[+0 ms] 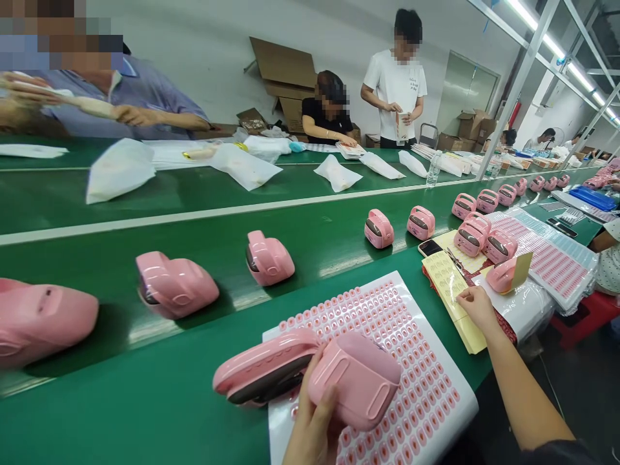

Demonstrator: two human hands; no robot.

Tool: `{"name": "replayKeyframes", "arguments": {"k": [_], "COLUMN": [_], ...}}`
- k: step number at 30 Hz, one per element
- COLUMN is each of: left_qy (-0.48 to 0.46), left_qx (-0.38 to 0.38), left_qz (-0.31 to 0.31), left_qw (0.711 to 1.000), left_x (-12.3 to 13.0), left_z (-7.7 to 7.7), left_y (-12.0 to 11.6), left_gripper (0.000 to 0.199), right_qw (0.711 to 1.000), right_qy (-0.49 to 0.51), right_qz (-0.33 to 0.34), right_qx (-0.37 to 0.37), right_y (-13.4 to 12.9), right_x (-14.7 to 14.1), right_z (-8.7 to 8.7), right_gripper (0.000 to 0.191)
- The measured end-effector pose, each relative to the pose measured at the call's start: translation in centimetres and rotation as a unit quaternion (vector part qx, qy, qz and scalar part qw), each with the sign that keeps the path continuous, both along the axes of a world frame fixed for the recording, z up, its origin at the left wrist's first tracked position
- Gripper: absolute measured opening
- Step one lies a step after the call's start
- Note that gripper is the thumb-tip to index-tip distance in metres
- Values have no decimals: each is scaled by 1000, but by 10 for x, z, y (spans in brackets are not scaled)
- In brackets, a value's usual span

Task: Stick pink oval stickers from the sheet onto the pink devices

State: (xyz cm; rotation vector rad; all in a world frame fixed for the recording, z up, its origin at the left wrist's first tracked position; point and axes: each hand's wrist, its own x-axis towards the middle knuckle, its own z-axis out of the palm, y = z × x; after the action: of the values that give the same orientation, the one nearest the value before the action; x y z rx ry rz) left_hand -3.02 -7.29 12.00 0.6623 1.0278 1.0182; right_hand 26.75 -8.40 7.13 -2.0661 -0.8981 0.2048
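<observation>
There's the glossy pink plastic device [356, 381], clamped in the left hand's [310, 423] closed grip right over a white sheet of pink labels [431, 387]! The right hand [477, 309], grip open, rests on a yellow leaflet [448, 287], with more pink devices [268, 258] lined along the green worktop [145, 413].
</observation>
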Motion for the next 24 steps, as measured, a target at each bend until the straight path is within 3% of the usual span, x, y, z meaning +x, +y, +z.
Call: {"name": "replayKeyframes", "arguments": {"k": [5,10,14,17,19,24], "left_qy": [0,9,17,23,21,37], "left_qx": [2,-3,-7,-11,-6,-4], "left_qz": [4,-4,-11,-10,-13,-9], "left_qw": [1000,1000,1000,1000,1000,999], "left_x": [-2,-3,2,8,10,9], "left_z": [-2,-4,-4,-1,0,-3], "left_y": [0,2,3,3,4,4], "left_gripper": [83,83,84,82,82,82], "right_qw": [998,985,953,885,858,867], "right_qy": [64,155,241,332,341,307], "right_qz": [16,78,180,321,381,392], "right_qx": [1,19,43,63,46,-5], "right_y": [-2,-7,-7,-3,2,11], "right_x": [1,-9,-49,-93,-118,-141], "right_z": [5,22,48,67,74,75], "right_gripper": [13,22,29,27,24,17]}}
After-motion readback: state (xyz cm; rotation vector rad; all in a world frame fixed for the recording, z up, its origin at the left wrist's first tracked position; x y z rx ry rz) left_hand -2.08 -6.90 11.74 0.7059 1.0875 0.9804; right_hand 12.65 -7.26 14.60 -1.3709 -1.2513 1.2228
